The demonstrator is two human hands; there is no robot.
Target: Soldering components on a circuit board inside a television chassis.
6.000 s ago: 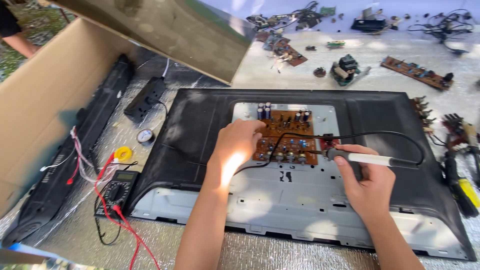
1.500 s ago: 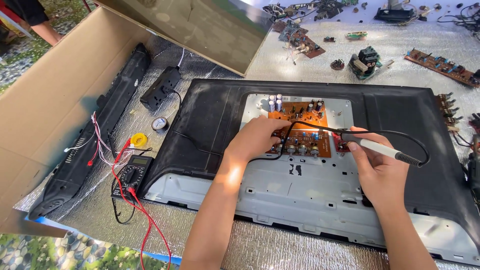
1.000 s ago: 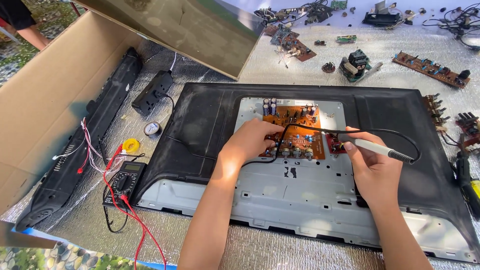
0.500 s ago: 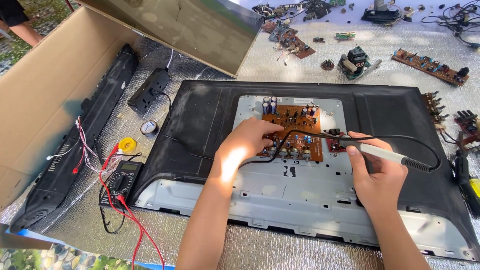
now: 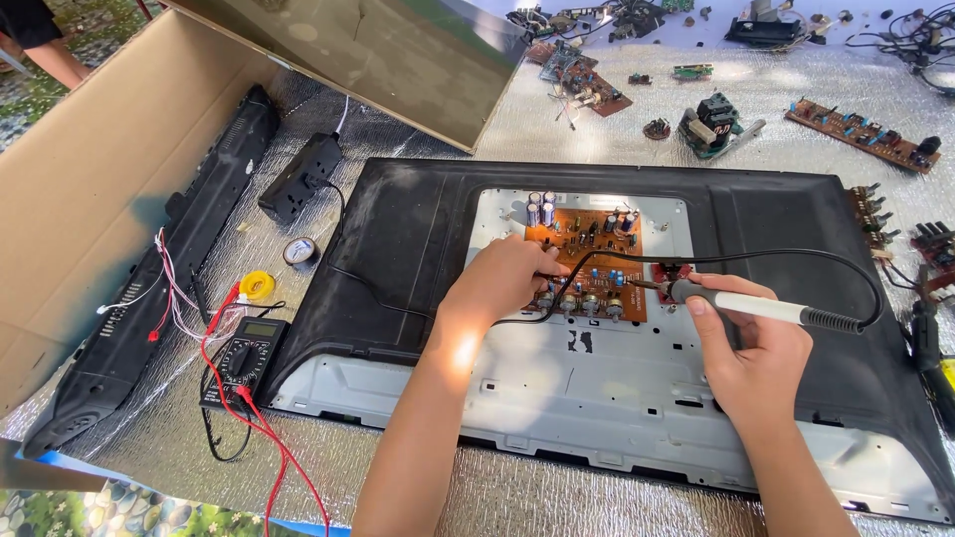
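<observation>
Circuit board (image 5: 587, 261), orange and studded with parts, sits in the open back of the flat screen (image 5: 418, 259). Left hand (image 5: 507, 283) curls on its edge, steadying. Right hand (image 5: 756, 348) grips the soldering iron (image 5: 766, 310). Looks stiff, light, fragile: edges only.

We see through one camera worn on the head, looking steeply down and forward over our forearms. It sits close to the television back panel (image 5: 418, 259), which fills the middle, while the cardboard box (image 5: 90, 189) edges the left and scattered circuit boards (image 5: 856, 124) line the top.
</observation>
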